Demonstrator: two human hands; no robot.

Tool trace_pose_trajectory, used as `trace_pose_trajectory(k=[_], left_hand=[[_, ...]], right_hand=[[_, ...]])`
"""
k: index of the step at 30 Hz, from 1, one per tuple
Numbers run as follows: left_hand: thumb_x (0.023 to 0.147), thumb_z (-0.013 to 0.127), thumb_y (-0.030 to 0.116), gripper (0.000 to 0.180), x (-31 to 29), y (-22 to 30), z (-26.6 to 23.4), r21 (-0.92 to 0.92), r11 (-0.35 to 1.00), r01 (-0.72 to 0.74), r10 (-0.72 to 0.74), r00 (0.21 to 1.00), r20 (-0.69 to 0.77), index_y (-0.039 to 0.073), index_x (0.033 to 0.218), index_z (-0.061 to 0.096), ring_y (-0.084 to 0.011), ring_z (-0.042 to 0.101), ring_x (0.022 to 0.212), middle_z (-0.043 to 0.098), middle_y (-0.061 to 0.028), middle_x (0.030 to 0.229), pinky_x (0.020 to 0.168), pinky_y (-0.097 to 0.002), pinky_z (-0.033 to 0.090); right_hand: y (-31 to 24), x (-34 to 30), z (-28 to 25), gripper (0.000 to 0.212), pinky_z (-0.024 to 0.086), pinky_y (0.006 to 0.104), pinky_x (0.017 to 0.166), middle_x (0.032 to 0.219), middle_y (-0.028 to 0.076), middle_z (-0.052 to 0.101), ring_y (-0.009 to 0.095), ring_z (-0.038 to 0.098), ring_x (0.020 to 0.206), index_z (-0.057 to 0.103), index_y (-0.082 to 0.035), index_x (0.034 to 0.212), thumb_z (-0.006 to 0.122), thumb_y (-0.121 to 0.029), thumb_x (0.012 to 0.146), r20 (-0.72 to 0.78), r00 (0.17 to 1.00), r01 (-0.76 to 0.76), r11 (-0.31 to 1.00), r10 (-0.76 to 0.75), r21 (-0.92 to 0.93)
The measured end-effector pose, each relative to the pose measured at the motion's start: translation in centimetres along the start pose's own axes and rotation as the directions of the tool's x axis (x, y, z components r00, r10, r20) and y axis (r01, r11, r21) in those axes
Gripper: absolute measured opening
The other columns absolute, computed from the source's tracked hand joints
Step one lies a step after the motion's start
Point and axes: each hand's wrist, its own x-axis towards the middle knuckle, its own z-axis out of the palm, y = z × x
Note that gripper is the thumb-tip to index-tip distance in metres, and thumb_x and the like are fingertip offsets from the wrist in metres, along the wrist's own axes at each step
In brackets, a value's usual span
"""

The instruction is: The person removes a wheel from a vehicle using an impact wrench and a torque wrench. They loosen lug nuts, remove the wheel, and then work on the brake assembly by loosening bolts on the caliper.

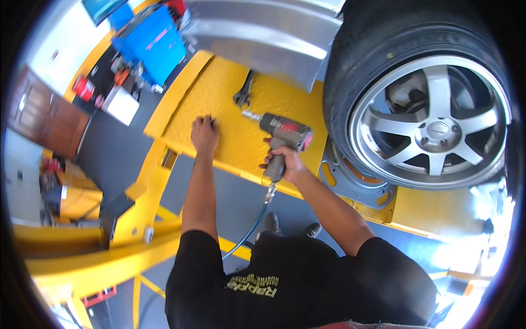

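A grey and red air impact wrench (287,131) is gripped by its handle in my right hand (290,162). Its nose, fitted with a silver socket (251,115), points left over the yellow platform (189,104). From the handle's base a blue air hose (253,225) runs down past my body. My left hand (205,134) is at the platform's near edge, with its fingers curled downward; whatever they may hold is hidden. Just beyond the socket lies a dark adjustable wrench (243,94) on the platform.
On the right stands a car wheel with silver spokes (438,131) and a black tyre (342,93), above a grey turntable plate (356,178). Silver bodywork (263,38) borders the platform's far side. A blue cabinet (150,46) and white box (120,106) stand far left.
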Motion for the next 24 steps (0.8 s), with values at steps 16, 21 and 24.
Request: trace_pose_trajectory(k=[16,21,24], left_hand=[[0.095,0.068,0.034,0.044,0.4,1.3,-0.4,0.110,0.992,0.069,-0.077,0.995,0.068,0.002,0.125,0.064,-0.0376,0.050,0.127,0.054,-0.0177,0.137,0.103,-0.0540,0.040],[0.095,0.066,0.035,0.045,0.2,1.4,-0.1,0.141,0.990,0.015,-0.011,0.999,-0.032,0.004,0.127,0.062,-0.0370,0.050,0.126,0.054,-0.0183,0.136,0.103,-0.0554,0.040],[0.097,0.066,0.033,0.045,-0.3,4.3,-2.5,-0.022,1.000,-0.011,0.006,0.974,-0.228,0.002,0.128,0.058,-0.0382,0.051,0.122,0.053,-0.0189,0.134,0.103,-0.0546,0.037]], right_hand=[[-2.2,0.5,-1.1,0.057,0.065,0.0424,0.067,0.103,0.026,0.073,0.034,0.074,0.070,0.065,0.010,0.114,0.071,-0.042,0.091,-0.356,0.933,-0.272,0.564,-0.043,-0.780],[-3.7,-1.4,-0.1,0.064,0.062,0.0353,0.058,0.078,0.018,0.076,0.024,0.073,0.056,0.071,0.005,0.091,0.059,-0.057,0.098,-0.309,0.950,-0.306,0.079,-0.034,-0.949],[-4.5,-4.2,-0.1,0.061,0.061,0.0347,0.061,0.072,0.012,0.075,0.020,0.074,0.060,0.072,0.000,0.097,0.054,-0.059,0.100,-0.230,0.952,-0.217,0.080,-0.202,-0.973]])
